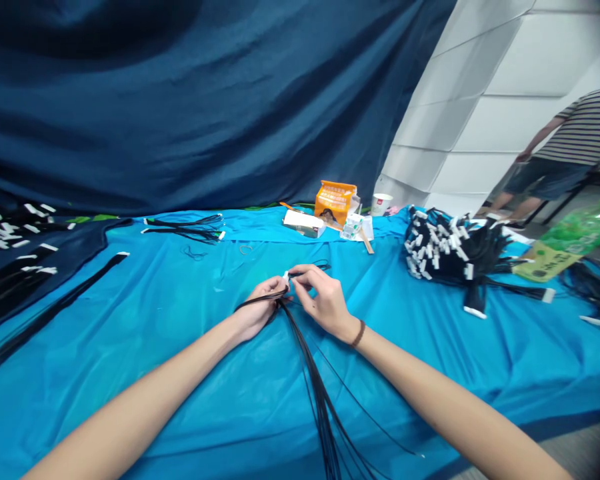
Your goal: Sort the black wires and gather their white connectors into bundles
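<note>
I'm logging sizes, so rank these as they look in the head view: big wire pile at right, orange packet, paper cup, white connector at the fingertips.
1. Wire pile
2. Orange packet
3. Paper cup
4. White connector

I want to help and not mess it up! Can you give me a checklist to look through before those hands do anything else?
1. Left hand holding the black wires: ok.
2. Right hand close to the white connector: ok, fingertips beside it.
3. Wires all bunched together: not ok, one strays toward the right arm.
4. Every wire fixed in the connector: cannot tell, fingers cover part of it.
5. Orange packet away from the hands: ok, it stands farther back.
</note>
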`<act>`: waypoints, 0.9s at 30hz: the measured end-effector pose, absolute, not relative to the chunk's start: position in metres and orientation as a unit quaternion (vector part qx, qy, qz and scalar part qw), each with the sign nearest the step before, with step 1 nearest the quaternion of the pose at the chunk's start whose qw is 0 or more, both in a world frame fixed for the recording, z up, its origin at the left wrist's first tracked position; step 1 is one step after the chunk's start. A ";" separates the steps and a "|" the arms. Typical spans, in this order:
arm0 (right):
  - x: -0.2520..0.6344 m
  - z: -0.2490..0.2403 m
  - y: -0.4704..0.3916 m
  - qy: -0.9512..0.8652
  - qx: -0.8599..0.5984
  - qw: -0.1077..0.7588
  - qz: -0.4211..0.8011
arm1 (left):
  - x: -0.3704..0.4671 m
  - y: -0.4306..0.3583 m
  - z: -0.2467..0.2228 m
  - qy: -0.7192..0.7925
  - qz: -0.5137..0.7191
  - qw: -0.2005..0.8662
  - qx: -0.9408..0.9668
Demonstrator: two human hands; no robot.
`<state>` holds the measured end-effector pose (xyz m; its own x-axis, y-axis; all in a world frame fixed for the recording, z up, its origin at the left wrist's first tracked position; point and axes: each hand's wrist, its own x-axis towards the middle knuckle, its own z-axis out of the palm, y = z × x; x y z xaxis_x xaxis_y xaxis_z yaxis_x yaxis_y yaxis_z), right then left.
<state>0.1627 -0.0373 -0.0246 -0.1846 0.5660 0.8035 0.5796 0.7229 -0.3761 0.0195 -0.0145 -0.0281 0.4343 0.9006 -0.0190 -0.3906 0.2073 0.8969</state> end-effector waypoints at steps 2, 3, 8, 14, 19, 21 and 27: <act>0.163 -0.025 -0.036 -0.770 -0.374 0.517 -0.007 | 0.020 -0.014 -0.029 0.278 0.445 0.728 0.440; 0.163 -0.025 -0.036 -0.771 -0.373 0.516 -0.006 | 0.019 -0.013 -0.029 0.276 0.444 0.732 0.436; 0.165 -0.024 -0.035 -0.774 -0.360 0.520 -0.035 | 0.015 -0.007 -0.029 0.270 0.431 0.771 0.384; 0.176 -0.020 -0.042 -0.784 -0.313 0.467 -0.263 | 0.012 0.000 -0.029 0.249 0.410 0.819 0.316; 0.179 -0.019 -0.039 -0.851 -0.181 0.342 -0.356 | 0.011 -0.001 -0.023 0.287 0.416 0.820 0.268; 0.178 -0.022 -0.036 -0.868 -0.168 0.312 -0.347 | 0.011 -0.003 -0.021 0.295 0.413 0.821 0.262; 0.175 -0.027 -0.032 -0.881 -0.167 0.303 -0.321 | 0.011 -0.003 -0.022 0.291 0.404 0.823 0.273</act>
